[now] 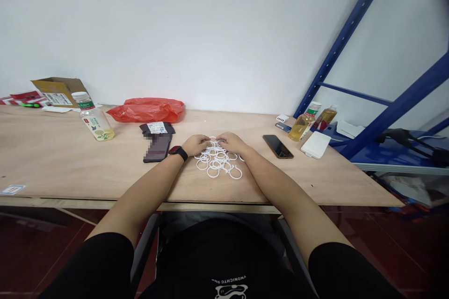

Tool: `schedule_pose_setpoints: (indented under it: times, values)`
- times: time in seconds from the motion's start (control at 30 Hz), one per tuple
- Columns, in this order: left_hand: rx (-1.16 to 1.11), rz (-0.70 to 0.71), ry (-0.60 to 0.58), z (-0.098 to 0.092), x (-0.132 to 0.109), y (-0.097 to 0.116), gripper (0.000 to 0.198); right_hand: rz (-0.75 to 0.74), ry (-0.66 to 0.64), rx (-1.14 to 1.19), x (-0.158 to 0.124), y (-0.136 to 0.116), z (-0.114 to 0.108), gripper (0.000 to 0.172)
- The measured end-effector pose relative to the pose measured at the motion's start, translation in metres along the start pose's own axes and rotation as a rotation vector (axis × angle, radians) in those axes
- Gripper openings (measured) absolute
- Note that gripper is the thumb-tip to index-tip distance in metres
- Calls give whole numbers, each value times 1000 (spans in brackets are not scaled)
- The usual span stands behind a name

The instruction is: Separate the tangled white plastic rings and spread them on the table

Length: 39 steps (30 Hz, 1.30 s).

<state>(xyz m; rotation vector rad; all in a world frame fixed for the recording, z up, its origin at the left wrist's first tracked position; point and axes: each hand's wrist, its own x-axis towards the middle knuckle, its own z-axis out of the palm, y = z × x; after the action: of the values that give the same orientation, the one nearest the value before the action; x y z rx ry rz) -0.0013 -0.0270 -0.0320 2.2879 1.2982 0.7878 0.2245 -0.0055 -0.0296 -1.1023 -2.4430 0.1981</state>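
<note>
Rings (218, 161) lie in a loose pile mid-counter (70, 159), left hand (198, 144) and right hand (229, 141) curled over its far edge, hemming the pile in; can't tell if either pinches one; phone (278, 146) near, to the right.

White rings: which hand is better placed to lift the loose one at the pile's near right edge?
Right, probably. The right hand rests on the right side of the white rings, with the edge ring just beside its wrist. The left hand sits on the left side and would have to cross over.
</note>
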Motion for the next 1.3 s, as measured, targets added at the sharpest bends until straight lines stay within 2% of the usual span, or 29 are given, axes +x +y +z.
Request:
schedule_pose_setpoints:
  times: [0.27, 0.53, 0.7, 0.8, 0.87, 1.0, 1.2, 1.3]
  values:
    - [17, 14, 73, -1, -1, 4, 27, -5, 23, -5, 1, 3, 0, 19]
    - [16, 30, 85, 0, 0, 2, 27, 15, 170, 28, 1, 6, -2, 15]
    - [21, 96, 190, -1, 1, 2, 30, 184, 271, 183, 2, -1, -4, 15]
    - [45, 212, 245, -2, -1, 9, 36, 310, 327, 295, 5, -9, -4, 17]
    - [65, 285, 255, -2, -2, 16, 36, 342, 360, 319, 7, -16, -2, 17]
    - [112, 334, 275, -2, -3, 26, 20, 309, 372, 366, 9, -27, 3, 20]
    - [127, 265, 355, -2, -3, 23, 13, 268, 381, 415, 7, -30, 4, 30]
    - [133, 203, 401, -2, -2, 21, 14, 90, 407, 338, 5, -30, -1, 35]
